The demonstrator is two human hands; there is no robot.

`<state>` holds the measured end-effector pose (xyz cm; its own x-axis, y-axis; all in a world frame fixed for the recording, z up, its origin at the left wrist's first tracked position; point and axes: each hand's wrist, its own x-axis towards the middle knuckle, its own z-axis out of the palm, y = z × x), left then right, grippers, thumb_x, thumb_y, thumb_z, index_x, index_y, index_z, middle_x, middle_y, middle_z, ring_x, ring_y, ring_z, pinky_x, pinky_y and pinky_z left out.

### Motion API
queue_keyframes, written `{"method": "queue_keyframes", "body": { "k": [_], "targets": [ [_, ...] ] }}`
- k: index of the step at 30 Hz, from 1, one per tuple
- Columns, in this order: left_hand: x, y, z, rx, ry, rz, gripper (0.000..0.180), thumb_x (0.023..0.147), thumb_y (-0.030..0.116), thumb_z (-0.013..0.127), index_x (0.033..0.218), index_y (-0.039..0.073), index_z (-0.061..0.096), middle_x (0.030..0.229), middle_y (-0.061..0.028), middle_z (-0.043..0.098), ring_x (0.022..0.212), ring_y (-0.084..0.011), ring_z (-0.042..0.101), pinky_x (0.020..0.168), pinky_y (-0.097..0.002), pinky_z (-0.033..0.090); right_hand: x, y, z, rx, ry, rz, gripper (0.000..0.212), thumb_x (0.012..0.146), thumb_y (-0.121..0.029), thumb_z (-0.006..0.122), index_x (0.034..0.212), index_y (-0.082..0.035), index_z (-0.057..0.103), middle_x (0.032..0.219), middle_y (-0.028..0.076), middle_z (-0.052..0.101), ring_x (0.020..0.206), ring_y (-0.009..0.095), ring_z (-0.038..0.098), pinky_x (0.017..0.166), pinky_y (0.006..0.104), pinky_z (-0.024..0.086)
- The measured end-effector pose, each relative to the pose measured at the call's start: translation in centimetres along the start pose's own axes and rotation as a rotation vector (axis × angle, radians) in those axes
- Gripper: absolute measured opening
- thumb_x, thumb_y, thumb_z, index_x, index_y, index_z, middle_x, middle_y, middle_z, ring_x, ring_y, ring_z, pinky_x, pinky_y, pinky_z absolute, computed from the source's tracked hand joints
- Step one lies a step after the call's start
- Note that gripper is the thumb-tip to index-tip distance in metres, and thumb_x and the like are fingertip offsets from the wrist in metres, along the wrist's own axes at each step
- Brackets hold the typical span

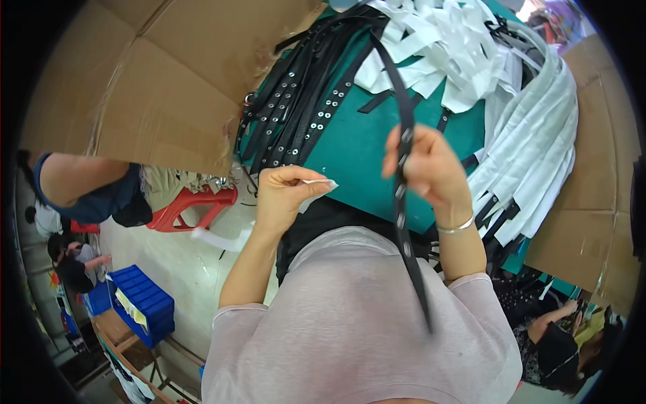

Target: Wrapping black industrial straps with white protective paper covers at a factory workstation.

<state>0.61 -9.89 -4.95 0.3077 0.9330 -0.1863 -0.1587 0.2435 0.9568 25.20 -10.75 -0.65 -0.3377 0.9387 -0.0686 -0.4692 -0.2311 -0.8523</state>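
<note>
My left hand pinches a white strip of thin wrapping between thumb and fingers. A white length trails behind that wrist, blurred. In my right hand is a black belt with metal eyelets. Its upper part reaches back over the green tabletop, while the lower end hangs in front of my shirt, smeared by motion. Both hands are at the table's near edge. Beyond the left hand lies a bundle of black eyeleted belts. Loose white wrapping strips are heaped at the back.
White-wrapped belts lie bundled on the right. Cardboard rises at left, with more cardboard at right. A red stool and blue crate stand to the left. Other people are on both sides.
</note>
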Motion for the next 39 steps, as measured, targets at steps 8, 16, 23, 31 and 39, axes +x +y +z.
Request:
{"method": "queue_keyframes", "body": {
  "k": [8, 16, 23, 31, 39],
  "targets": [
    [0.1, -2.0, 1.8, 0.013, 0.06, -0.017, 0.016, 0.069, -0.007, 0.073, 0.081, 0.001, 0.065, 0.078, -0.0075, 0.067, 0.071, -0.0113, 0.064, 0.065, -0.022, 0.051, -4.0, 0.4, 3.1, 0.149, -0.455, 0.517, 0.018, 0.082, -0.008, 0.063, 0.091, 0.006, 0.056, 0.078, 0.019, 0.066, 0.05, 0.015, 0.062, 0.039, 0.0208, 0.045],
    [-0.5, -1.5, 2.5, 0.1, 0.112, -0.027, 0.013, 0.07, -0.01, 0.07, 0.078, -0.002, 0.064, 0.075, -0.0066, 0.066, 0.066, -0.0089, 0.062, 0.061, -0.0199, 0.05, 0.4, -2.5, 1.0, -0.396, 0.347, -0.344, 0.029, 0.08, 0.009, 0.06, 0.098, -0.002, 0.04, 0.085, 0.023, 0.065, 0.057, 0.019, 0.065, 0.046, 0.0234, 0.052],
    [-0.3, -1.9, 1.4, 0.089, 0.147, -0.008, 0.014, 0.068, -0.01, 0.072, 0.076, -0.002, 0.064, 0.07, -0.0049, 0.065, 0.063, -0.0081, 0.061, 0.059, -0.0196, 0.05, 0.5, -2.2, 1.5, -0.578, 0.372, -0.322, 0.015, 0.09, -0.003, 0.052, 0.094, -0.003, 0.038, 0.079, 0.02, 0.066, 0.052, 0.017, 0.063, 0.045, 0.0218, 0.051],
    [-0.4, -2.3, 0.8, 0.121, 0.04, -0.057, 0.017, 0.065, -0.007, 0.076, 0.075, -0.001, 0.064, 0.071, -0.004, 0.065, 0.065, -0.0064, 0.06, 0.059, -0.0197, 0.049, 1.3, -1.9, 1.8, -0.646, 0.276, -0.369, 0.016, 0.097, -0.015, 0.042, 0.096, -0.001, 0.035, 0.076, 0.02, 0.065, 0.051, 0.018, 0.062, 0.044, 0.0206, 0.05],
    [-0.4, -2.6, 0.3, 0.154, 0.001, -0.078, 0.019, 0.063, -0.004, 0.079, 0.073, 0.0, 0.064, 0.069, -0.0015, 0.064, 0.064, -0.0046, 0.058, 0.056, -0.0192, 0.046, 1.7, -1.7, 1.9, -0.712, 0.209, -0.317, 0.018, 0.097, -0.017, 0.043, 0.096, -0.001, 0.034, 0.076, 0.017, 0.064, 0.054, 0.016, 0.063, 0.045, 0.0191, 0.05]
  ]
}}
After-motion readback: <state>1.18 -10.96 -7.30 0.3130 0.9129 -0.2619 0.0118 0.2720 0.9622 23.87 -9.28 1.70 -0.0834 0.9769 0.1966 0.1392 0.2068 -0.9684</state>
